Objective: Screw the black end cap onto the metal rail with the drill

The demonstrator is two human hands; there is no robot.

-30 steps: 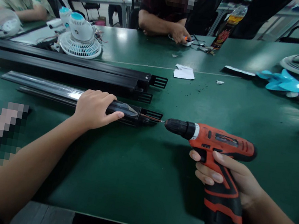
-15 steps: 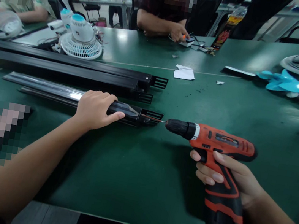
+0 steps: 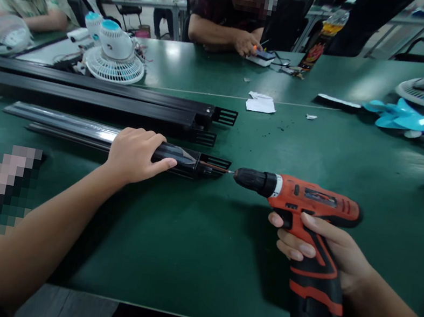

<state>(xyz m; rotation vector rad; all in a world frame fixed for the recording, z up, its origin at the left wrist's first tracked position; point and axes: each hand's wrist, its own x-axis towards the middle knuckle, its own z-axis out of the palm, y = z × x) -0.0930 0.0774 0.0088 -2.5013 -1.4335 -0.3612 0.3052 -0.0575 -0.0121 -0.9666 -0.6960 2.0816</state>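
Note:
My left hand [image 3: 136,155] is wrapped over a long black metal profile [image 3: 66,122] lying on the green table, its thumb along the near side. At the profile's right end sits a black slotted end piece [image 3: 215,163]. An orange and black cordless drill [image 3: 308,194] is gripped by its handle in my right hand [image 3: 327,250]. The drill points left, and its long thin bit [image 3: 212,167] reaches over the slotted piece to the profile's end. Whether the tip sits in a screw there is too small to tell.
Behind my left hand lie more black profiles [image 3: 83,95]. White fan parts [image 3: 116,60] stand beyond them. Paper scraps [image 3: 261,103], a blue fan blade [image 3: 408,116] and a bottle [image 3: 323,39] are on the table. A person across the table [image 3: 229,14] handles a small device.
The drill and my right hand have shifted very slightly left. My left hand stays put on the profile. The person across the table has moved their hands a little to the left.

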